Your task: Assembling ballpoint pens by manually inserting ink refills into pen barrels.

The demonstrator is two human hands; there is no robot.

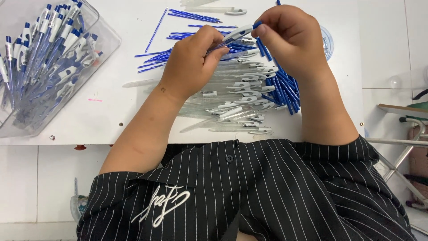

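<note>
Pen [236,34] held between both hands, axis tilting up-right; left hand [194,60] grips barrel, right hand [290,33] pinches blue tip.

Both bare forearms reach forward from striped sleeves, converging ahead of the chest; the left hand [194,62] sits curled, knuckles up, fingers folded under and thumb tucked toward the right; the right hand [287,35] hovers a little higher and further out, wrist bent, fingers bunched in a pinch with the thumb tip pressed to the forefinger; the two hands nearly meet, fingertip to fingertip.
</note>
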